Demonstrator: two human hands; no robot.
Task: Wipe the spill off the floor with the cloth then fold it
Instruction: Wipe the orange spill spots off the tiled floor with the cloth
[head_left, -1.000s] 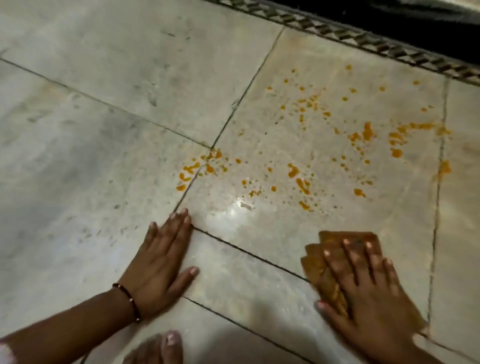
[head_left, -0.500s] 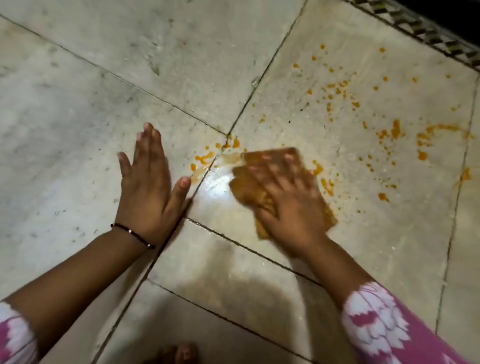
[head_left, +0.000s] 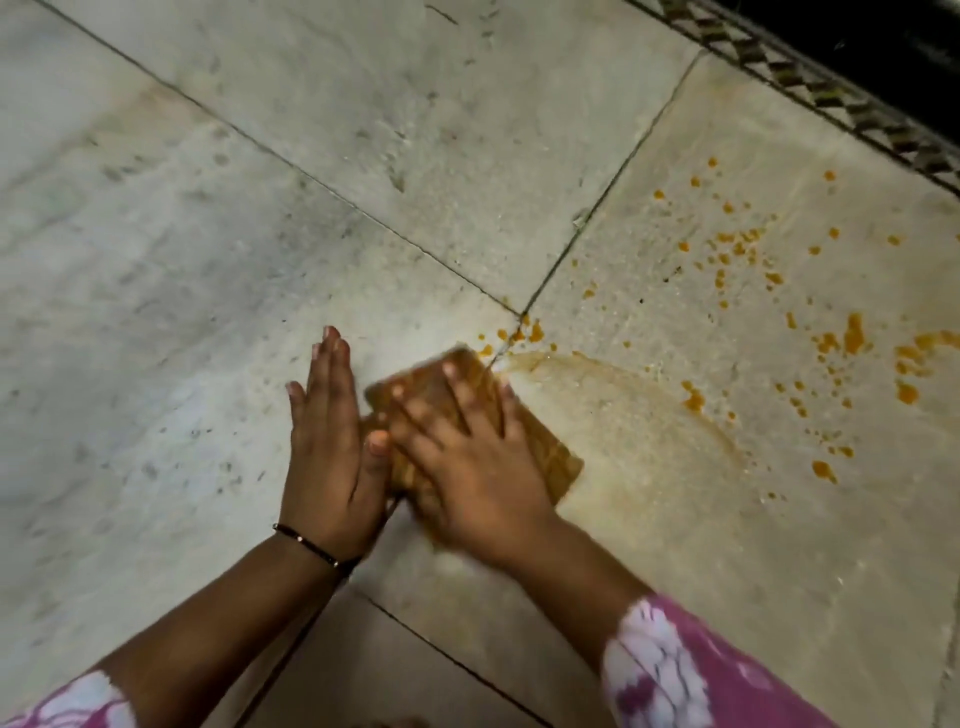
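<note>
One folded brown cloth (head_left: 545, 457), seemingly damp, right hand (head_left: 467, 467) pressing flat, left hand (head_left: 327, 457) flat beside, orange spill (head_left: 852, 338) beyond.

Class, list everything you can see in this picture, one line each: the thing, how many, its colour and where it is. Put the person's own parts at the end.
cloth: one, brown-orange, flat on the floor at centre, under the right hand
spill: many orange drops and blobs, scattered on the tile right of the cloth, a few at the tile joint just above it
wet smear: one, pale brownish arc, on the tile right of the cloth
floor tiles: several, pale grey-beige with dark joints, all across the view
patterned border: one strip, dark and light, top right corner
bracelet: one, thin dark, on the left wrist
sleeves: two, pink and white, bottom edge
left hand: one, fingers straight, on the floor beside the cloth
right hand: one, fingers spread, pressing on the cloth
</note>
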